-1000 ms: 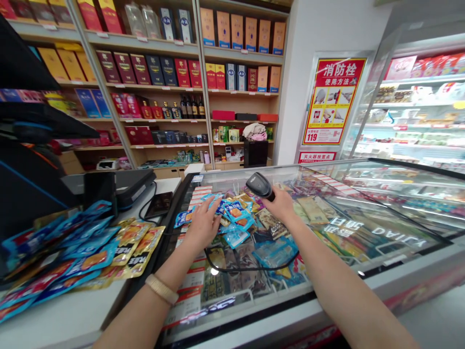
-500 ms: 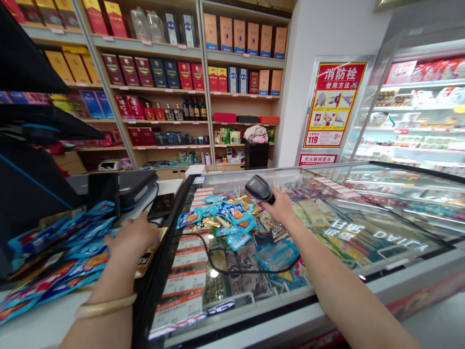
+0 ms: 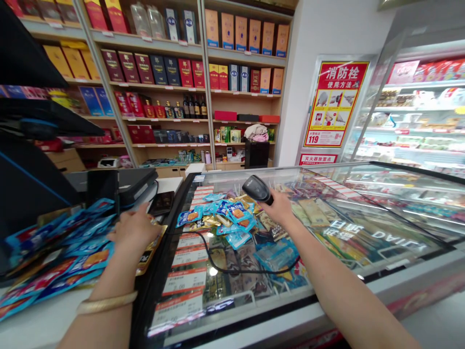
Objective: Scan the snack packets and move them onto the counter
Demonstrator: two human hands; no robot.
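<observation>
My right hand (image 3: 279,207) is wrapped round the handle of a black barcode scanner (image 3: 256,189), its head pointing away to the left above the glass freezer lid. Below the scanner, a loose pile of small blue and gold snack packets (image 3: 236,213) lies on the glass. My left hand (image 3: 135,229) is low over the counter edge with its fingers apart, their tips partly hidden. A gold snack packet (image 3: 148,252) lies partly under that hand, and I cannot tell whether they touch. More blue, red and gold snack packets (image 3: 80,261) are heaped to its left.
A black cable (image 3: 232,271) loops across the freezer lid (image 3: 254,300). A dark phone-like object (image 3: 162,202) lies beyond my left hand. Black checkout equipment (image 3: 32,165) stands at the left. Shelves of boxed bottles (image 3: 163,92) line the back, with a lit display fridge (image 3: 417,111) at right.
My left hand has shifted slightly away from me over the gold packet. The scanner in my right hand has moved a little to the left. The packet piles look unchanged.
</observation>
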